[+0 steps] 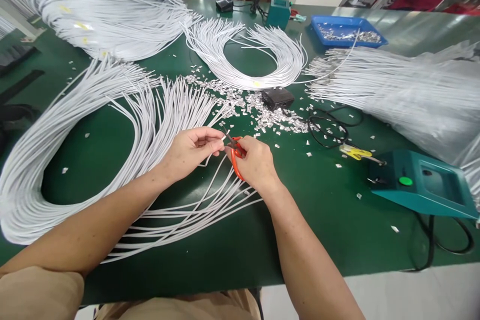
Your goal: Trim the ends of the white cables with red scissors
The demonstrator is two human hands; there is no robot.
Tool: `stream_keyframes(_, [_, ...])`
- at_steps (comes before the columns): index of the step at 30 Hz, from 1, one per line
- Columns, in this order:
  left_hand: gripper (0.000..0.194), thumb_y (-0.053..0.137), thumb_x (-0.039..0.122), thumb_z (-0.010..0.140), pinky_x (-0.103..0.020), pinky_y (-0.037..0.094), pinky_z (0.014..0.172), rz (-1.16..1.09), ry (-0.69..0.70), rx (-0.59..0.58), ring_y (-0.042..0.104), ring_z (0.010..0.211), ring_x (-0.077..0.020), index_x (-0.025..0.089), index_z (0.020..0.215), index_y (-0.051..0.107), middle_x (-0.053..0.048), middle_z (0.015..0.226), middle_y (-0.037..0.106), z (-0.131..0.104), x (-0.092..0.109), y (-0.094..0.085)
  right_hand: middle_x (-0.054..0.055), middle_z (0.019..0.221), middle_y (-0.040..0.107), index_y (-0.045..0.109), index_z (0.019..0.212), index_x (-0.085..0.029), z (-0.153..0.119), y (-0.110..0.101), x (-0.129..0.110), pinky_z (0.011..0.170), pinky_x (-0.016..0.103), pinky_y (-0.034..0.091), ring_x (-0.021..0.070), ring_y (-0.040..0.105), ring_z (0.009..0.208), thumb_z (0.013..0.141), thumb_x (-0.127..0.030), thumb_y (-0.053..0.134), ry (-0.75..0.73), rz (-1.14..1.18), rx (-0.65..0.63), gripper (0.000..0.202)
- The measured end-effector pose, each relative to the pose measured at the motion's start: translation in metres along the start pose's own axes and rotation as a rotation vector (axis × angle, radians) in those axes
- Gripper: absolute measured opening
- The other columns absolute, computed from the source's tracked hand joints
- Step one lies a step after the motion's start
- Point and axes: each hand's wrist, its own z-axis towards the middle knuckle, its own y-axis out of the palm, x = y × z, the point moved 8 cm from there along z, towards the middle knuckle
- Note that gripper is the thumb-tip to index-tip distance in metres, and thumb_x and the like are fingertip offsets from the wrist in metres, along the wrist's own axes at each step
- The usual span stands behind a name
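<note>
Trimming a cable end, as we judge it, at the centre of the frame.
Our left hand point(193, 154) pinches the white cable point(225, 135) between thumb and fingertips, right by the blades; our right hand point(258, 162) is curled round the orange-handled scissors point(235, 164). Whether blade meets cable, we cannot tell. The next move calls for a steady pinch, fingertips clear, and a short, controlled squeeze.
</note>
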Motion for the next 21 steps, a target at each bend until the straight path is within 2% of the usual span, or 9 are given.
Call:
stream_keyframes(5, [0.023,0.07,0.032,0.08,-0.025,0.058,0.07,0.062,0.044,0.025,0.069,0.072,-0.015,0.016,0.096,0.071,-0.005,0.084,0.073,-0.0009,0.0038,-0.0002,-0.001,0.066,0.051,0.045,0.059,-0.019,-0.0025,-0.0031,-0.0025,0.056,0.026,0.026,0.0109,0.043,0.059,0.084,-0.034,0.058,-0.052,-0.073,0.043,0.032])
stream_keyframes(12, [0.023,0.069,0.033,0.08,-0.024,0.057,0.069,0.078,0.057,-0.006,0.068,0.073,-0.0142,0.017,0.096,0.071,-0.005,0.088,0.073,-0.0009,0.0017,0.0009,0.0,0.066,0.053,0.052,0.063,-0.018,-0.0042,-0.0049,-0.0081,0.059,0.026,0.028,0.0119,0.045,0.061,0.086,-0.03,0.058,-0.108,-0.189,0.077,0.027])
stream_keyframes(16, [0.021,0.067,0.029,0.081,-0.022,0.054,0.064,0.103,0.041,-0.013,0.066,0.068,-0.0128,0.017,0.097,0.071,-0.003,0.081,0.073,-0.0019,0.0009,0.0015,0.001,0.067,0.054,0.056,0.066,-0.018,-0.0048,-0.0046,-0.0088,0.06,0.027,0.03,0.0133,0.047,0.063,0.087,-0.029,0.057,-0.129,-0.261,0.123,0.024])
stream_keyframes(21, [0.015,0.059,0.024,0.085,-0.022,0.052,0.063,0.195,0.083,0.036,0.062,0.063,-0.0108,0.016,0.092,0.07,-0.002,0.074,0.07,-0.0047,0.0089,-0.0002,0.002,0.067,0.055,0.057,0.068,-0.018,-0.0052,-0.0029,-0.0098,0.06,0.027,0.031,0.0134,0.047,0.063,0.087,-0.03,0.057,-0.149,-0.278,0.152,0.023])
